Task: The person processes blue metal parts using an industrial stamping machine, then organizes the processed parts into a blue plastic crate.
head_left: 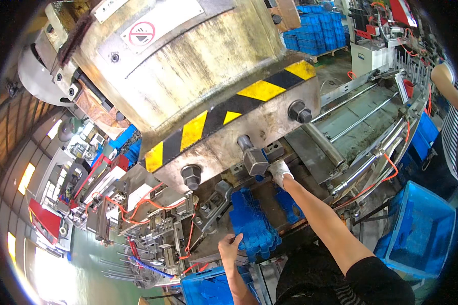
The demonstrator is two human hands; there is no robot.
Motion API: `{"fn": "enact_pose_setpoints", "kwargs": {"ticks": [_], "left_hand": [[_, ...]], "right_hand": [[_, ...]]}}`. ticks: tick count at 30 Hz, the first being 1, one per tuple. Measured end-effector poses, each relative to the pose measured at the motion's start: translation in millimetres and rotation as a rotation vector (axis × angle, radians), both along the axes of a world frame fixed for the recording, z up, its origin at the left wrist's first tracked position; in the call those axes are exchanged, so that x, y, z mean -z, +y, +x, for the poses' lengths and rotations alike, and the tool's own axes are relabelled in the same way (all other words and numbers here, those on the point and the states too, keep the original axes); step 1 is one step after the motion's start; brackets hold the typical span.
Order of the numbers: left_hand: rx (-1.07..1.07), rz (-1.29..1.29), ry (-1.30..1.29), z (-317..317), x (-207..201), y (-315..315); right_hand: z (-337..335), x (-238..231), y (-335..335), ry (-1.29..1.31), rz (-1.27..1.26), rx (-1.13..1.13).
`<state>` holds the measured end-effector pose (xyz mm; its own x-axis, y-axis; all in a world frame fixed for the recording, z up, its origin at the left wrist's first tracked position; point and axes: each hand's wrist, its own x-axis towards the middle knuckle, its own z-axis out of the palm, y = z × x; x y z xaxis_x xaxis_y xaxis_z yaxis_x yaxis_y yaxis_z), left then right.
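A pile of flat blue plates (252, 223) with scalloped edges lies on the press bed in front of me. My left hand (230, 249), bare, is at the pile's near left edge. Its fingers are drawn together in a pinch at the border of the plates; whether a plate is between them is hidden. My right hand (279, 173), in a white glove, reaches under the front of the press ram (224, 137). Its fingertips are out of sight beside a large bolt (254, 161), with a bit of blue showing there. More blue plates (288, 206) lie below my right wrist.
Yellow and black stripes (259, 90) mark the ram above my hands. A blue crate (422, 229) stands at the right, and another blue bin (208, 288) with blue pieces is near my left forearm. A person's arm (448, 84) shows at the far right.
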<state>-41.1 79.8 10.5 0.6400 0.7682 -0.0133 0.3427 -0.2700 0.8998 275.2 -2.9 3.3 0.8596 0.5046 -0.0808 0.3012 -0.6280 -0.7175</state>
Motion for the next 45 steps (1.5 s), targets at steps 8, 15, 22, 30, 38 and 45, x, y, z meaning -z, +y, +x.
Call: {"fn": "enact_pose_setpoints", "kwargs": {"ticks": [8, 15, 22, 30, 38, 45], "left_hand": [[-0.008, 0.203, 0.054, -1.8, -9.0, -7.8], [-0.058, 0.515, 0.007, 10.8, -33.5, -23.6], [-0.162, -0.273, -0.373, -7.7, -37.4, -18.5], [-0.218, -0.478, -0.56, 8.7, -48.4, -51.5], [-0.183, -0.464, -0.596, 4.5, -57.4, -70.8], [-0.084, -0.354, -0.572, 48.7, -67.2, -90.0]], "right_hand": [[3.2, 3.1, 1.1, -0.588, -0.365, -0.315], [31.0, 26.9, -12.2, -0.117, 0.038, -0.123], [-74.4, -103.9, -82.9, 0.571, 0.719, 0.078], [-102.0, 18.8, -157.8, 0.48, 0.516, 0.17], [-136.9, -96.6, -164.8, 0.17, 0.079, -0.106], [-144.5, -92.0, -84.6, 0.603, 0.737, -0.274]]}}
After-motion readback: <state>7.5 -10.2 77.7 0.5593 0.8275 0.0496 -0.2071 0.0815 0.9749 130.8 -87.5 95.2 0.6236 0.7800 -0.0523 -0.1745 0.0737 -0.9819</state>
